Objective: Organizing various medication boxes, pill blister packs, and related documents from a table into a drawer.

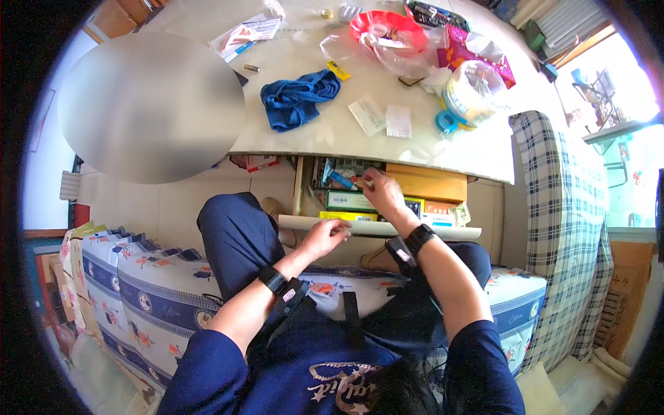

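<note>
Below the table's edge, a pulled-out drawer [297,220] holds several small boxes and packets. My right hand [384,194] reaches into it, fingertips pinched together at the far side; what they hold, if anything, is too small to make out. Left of those fingertips lies a blue-and-white packet [340,180]. A green-and-white box [346,200] sits nearer, with a yellow box [346,216] in front of it. To the right rests a long orange-brown box [432,182]. My left hand [326,238] hovers at the drawer's front panel, fingers loosely bent and partly apart, holding nothing visible.
On the table [318,142] lie a blue cloth [297,100], two paper slips [366,115], a red plastic basin [387,31], a lined bin [474,90] and a blue tape roll [447,122]. A checked cloth-covered seat [560,207] stands at right. Blur covers the upper left.
</note>
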Motion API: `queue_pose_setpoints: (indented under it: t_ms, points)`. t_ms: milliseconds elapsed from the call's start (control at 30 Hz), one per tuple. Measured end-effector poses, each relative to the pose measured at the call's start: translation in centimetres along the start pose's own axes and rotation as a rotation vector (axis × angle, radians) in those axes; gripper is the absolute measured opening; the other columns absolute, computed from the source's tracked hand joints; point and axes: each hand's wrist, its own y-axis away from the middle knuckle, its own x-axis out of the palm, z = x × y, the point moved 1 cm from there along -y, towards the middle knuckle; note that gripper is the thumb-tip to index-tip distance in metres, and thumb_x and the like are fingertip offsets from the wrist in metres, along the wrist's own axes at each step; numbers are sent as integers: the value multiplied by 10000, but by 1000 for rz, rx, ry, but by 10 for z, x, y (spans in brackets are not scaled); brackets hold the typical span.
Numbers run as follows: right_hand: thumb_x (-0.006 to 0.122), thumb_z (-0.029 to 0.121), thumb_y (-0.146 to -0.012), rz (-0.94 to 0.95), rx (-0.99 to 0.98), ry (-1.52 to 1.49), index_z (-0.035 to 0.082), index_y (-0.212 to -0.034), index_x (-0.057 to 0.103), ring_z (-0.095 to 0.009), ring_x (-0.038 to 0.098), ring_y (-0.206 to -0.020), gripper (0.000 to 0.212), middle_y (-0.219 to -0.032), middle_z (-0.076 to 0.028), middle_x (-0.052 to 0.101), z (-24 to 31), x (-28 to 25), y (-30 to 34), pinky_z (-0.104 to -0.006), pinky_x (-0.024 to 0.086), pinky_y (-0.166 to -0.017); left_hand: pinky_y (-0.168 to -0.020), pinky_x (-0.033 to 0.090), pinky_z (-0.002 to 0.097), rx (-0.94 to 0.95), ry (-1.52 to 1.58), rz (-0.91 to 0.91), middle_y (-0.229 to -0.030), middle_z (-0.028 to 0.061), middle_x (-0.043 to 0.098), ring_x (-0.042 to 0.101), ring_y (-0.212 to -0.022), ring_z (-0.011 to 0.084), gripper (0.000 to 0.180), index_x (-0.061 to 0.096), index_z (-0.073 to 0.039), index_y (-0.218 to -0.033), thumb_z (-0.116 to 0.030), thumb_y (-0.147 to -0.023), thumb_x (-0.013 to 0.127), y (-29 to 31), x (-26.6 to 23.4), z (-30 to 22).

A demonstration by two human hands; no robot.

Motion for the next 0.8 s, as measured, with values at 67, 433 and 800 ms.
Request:
queue_pose_setpoints:
  t_ms: [67, 433, 800]
  points:
    - [616, 150, -779, -80, -31, -32, 74, -1084, 607, -404, 612, -864, 315, -978, -212, 639, -3, 7, -9, -474, 514, -723, -717, 521, 276, 2, 7, 3, -839, 90, 695, 664, -761, 127, 221, 646, -9, -1050, -138, -885, 578, 0, -2, 3]
    - [648, 31, -754, -582, -235, 166, 89, -890, 652, -298, 577, -808, 148, -848, -98, 639, 45, -127, -8, -397, 466, -769, -774, 518, 274, 16, 22, 71, -960, 114, 679, 653, -826, 136, 240, 593, 36, -1112, -52, -901, 520, 0, -4, -6]
    - [672, 8, -720, -569, 120, 49, 45, -916, 585, -284, 547, -914, 217, -1103, -154, 500, -25, -144, -61, -359, 486, -748, -746, 521, 280, 19, 15, 61, -931, 99, 691, 666, -809, 145, 236, 618, -4, -1106, -68, -896, 530, 1, -1, -5]
